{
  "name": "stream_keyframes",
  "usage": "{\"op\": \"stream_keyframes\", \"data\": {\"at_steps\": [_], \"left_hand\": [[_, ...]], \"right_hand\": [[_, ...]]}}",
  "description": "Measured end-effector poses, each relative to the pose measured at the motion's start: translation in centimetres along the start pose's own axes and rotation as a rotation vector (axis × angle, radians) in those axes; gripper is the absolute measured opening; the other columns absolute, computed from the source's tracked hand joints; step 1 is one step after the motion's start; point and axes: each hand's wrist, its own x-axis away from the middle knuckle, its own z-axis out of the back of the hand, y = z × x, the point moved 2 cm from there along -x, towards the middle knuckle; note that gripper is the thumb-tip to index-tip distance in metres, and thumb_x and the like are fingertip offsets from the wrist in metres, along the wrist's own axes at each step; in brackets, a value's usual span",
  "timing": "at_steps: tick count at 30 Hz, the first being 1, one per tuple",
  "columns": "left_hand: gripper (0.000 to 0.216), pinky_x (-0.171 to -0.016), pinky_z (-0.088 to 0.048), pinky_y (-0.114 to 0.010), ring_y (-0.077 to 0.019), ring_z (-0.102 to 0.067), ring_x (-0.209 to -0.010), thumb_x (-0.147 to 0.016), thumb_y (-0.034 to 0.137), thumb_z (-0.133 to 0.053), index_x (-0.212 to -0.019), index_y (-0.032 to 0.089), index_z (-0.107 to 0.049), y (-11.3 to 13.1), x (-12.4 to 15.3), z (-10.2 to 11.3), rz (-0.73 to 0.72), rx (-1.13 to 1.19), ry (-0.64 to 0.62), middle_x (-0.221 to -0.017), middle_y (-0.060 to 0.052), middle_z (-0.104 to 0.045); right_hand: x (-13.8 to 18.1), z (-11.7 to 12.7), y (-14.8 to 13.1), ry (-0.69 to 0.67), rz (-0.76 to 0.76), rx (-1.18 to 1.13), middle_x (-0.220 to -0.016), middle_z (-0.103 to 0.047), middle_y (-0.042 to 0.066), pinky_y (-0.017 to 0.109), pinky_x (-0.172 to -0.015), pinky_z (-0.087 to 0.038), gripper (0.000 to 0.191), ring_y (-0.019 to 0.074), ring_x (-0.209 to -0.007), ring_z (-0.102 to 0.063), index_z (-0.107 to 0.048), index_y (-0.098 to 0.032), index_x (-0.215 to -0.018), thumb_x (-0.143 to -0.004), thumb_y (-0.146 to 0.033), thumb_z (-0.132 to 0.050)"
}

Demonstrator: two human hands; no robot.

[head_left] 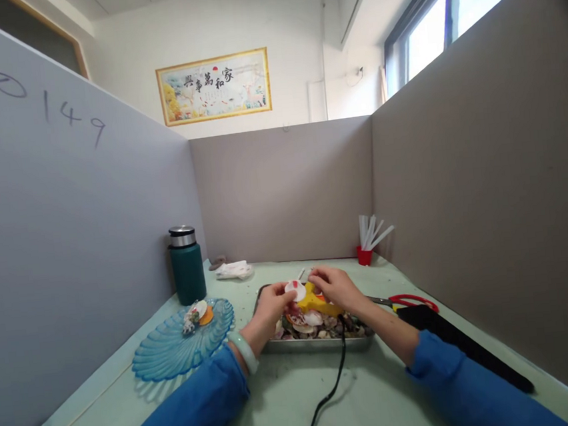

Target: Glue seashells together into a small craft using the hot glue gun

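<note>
My left hand (pixel 274 306), with a pale bangle at its wrist, pinches a white shell (pixel 295 291) that has a small red mark. Just to the right, the fingers of my right hand (pixel 339 287) are pinched together; what they hold, if anything, is too small to make out. Below both hands a yellow glue gun (pixel 317 305) rests over a metal tray (pixel 317 347) filled with many shells (pixel 314 319). Its black cord (pixel 334 389) runs toward me across the table.
A blue scalloped plate (pixel 164 352) with a few shells stands left, before a green bottle (pixel 188 272). White packaging (pixel 234 270) lies behind. Glue sticks fill a red cup (pixel 365 256) at back right. Red-handled scissors (pixel 413 300) and a black flat object (pixel 465 346) lie right. Partitions enclose the table.
</note>
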Motion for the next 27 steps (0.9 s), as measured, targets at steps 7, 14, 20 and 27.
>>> {"op": "stream_keyframes", "data": {"at_steps": [7, 14, 20, 27], "left_hand": [[0.02, -0.045, -0.043, -0.021, -0.0094, -0.052, -0.046, -0.064, 0.018, -0.061, -0.081, 0.009, -0.059, -0.3, 0.1, -0.5, 0.009, -0.024, -0.043, -0.061, -0.002, -0.059], [0.018, -0.043, -0.042, -0.02, -0.009, -0.052, -0.043, -0.067, 0.016, -0.058, -0.082, 0.008, -0.06, -0.4, 0.2, -0.5, 0.032, -0.06, -0.057, -0.06, -0.002, -0.059], [0.025, -0.043, -0.042, -0.02, -0.0092, -0.052, -0.044, -0.066, 0.017, -0.063, -0.087, 0.006, -0.062, -0.3, 0.3, -0.5, 0.067, -0.009, -0.087, -0.059, -0.003, -0.06], [0.035, -0.044, -0.042, -0.019, -0.0085, -0.052, -0.044, -0.064, 0.029, -0.069, -0.089, 0.005, -0.063, -0.5, 0.2, -0.5, 0.073, 0.019, -0.124, -0.059, -0.004, -0.06]], "right_hand": [[1.5, -1.5, -0.3, 0.05, 0.04, -0.2, -0.056, -0.058, -0.002, 0.021, -0.051, -0.039, 0.022, 0.0121, -0.051, -0.052, -0.06, -0.019, -0.075, -0.083, -0.031, -0.044], [1.8, -1.5, -0.4, 0.103, 0.022, -0.274, -0.057, -0.059, -0.003, 0.023, -0.054, -0.04, 0.014, 0.0131, -0.054, -0.054, -0.059, -0.019, -0.079, -0.079, -0.028, -0.048], [1.9, -1.7, -0.4, 0.148, 0.013, -0.318, -0.056, -0.057, -0.003, 0.023, -0.051, -0.039, 0.015, 0.0125, -0.05, -0.051, -0.055, -0.019, -0.073, -0.08, -0.029, -0.048], [2.0, -1.4, -0.5, 0.246, 0.056, -0.316, -0.062, -0.059, -0.001, 0.023, -0.052, -0.04, 0.016, 0.0131, -0.053, -0.053, -0.054, -0.02, -0.079, -0.084, -0.032, -0.045]]}}
